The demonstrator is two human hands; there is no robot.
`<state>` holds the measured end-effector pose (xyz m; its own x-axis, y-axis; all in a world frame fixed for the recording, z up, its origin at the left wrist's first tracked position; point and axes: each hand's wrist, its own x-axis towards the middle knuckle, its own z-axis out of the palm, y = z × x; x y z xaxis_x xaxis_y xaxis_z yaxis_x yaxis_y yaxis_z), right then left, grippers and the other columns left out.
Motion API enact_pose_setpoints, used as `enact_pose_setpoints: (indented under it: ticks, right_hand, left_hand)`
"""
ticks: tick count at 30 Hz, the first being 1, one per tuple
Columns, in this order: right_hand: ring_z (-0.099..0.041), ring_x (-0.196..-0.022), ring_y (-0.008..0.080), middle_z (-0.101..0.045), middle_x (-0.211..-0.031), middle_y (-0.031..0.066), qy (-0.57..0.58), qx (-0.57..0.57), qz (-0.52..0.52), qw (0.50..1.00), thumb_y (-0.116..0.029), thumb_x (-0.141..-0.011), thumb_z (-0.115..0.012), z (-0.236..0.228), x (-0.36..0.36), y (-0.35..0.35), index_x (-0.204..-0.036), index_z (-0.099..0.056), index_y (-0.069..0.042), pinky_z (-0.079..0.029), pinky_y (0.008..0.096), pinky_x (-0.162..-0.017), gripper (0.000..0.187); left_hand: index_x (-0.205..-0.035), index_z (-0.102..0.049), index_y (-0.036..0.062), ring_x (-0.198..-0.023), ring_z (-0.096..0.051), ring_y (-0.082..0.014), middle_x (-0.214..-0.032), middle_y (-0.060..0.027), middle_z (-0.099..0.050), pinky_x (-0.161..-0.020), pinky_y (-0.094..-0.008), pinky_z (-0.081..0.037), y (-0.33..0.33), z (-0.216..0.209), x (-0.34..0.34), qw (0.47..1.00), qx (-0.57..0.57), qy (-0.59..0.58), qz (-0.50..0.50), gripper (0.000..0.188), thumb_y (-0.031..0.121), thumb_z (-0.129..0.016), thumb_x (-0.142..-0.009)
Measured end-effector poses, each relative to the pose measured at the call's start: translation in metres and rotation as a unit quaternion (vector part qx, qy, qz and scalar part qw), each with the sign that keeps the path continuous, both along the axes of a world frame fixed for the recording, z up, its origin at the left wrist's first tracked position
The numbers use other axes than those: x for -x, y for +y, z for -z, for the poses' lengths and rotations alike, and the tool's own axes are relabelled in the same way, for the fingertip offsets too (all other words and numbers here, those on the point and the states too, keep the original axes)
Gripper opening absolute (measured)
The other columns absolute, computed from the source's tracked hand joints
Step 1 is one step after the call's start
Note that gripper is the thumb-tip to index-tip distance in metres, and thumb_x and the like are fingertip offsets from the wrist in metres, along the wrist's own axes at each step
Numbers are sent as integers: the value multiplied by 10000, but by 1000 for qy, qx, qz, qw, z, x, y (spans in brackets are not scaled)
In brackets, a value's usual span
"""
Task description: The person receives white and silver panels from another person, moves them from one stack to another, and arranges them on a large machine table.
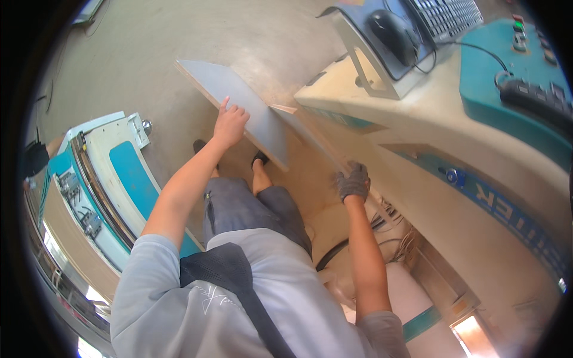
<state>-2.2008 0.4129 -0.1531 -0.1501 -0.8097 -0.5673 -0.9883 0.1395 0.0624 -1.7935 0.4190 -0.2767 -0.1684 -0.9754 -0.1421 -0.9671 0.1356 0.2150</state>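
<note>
My bare left hand (231, 124) is closed over the long edge of a flat grey panel (262, 122), with one finger pointing out along its face. That panel slants in front of my legs. My right hand (354, 181), in a dark grey work glove, grips the upper edge of a second board (316, 138), seen nearly edge-on. The far ends of the two boards lie close together, and I cannot tell whether they touch. The fingertips behind the boards are hidden.
On my right stands a large cream machine (430, 179) with a teal control panel (507, 89), a mouse (391, 36) and a keyboard (444, 18) on top. A teal-and-white machine (128, 173) is on my left. Cables (397, 235) hang by my right forearm.
</note>
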Motion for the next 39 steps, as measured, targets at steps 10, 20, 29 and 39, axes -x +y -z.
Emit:
enact_pose_setpoints:
  ticks: [10,20,29,39]
  right_hand:
    - [-589,-1278,312,-581,-1450,42,22,-233,-44,971,-283,-920,-645,27,1,46,-1426,-564,-256,-479,407,-1041,513]
    - [-507,-1379,312,-474,-1553,63,-110,-184,-122,969,-203,-932,-588,51,-15,128,-1512,-459,-274,-433,435,-1126,599]
    - [-575,-1305,306,-580,-1441,92,-42,-175,-95,979,-328,-961,-545,31,-1,87,-1446,-538,-270,-454,454,-1083,489]
    - [-686,-1072,383,-735,-1114,175,27,-32,-90,995,-379,-897,-641,-25,45,-4,-1207,-715,-133,-533,476,-943,403]
  left_hand:
    - [-905,-667,154,-1015,-586,-194,-936,7,-604,-1207,-517,-241,58,11,-23,999,17,34,-20,244,46,-676,-686]
    - [-902,-669,155,-1017,-594,-202,-923,-3,-615,-1176,-507,-275,55,16,-20,999,39,28,-22,245,50,-669,-681]
    - [-841,-658,142,-1011,-594,-208,-903,-19,-616,-1154,-498,-301,18,15,-8,997,66,40,4,171,49,-656,-698]
    - [-837,-673,147,-1038,-594,-202,-895,-5,-619,-1184,-512,-284,-33,6,7,1000,11,21,19,145,86,-706,-710]
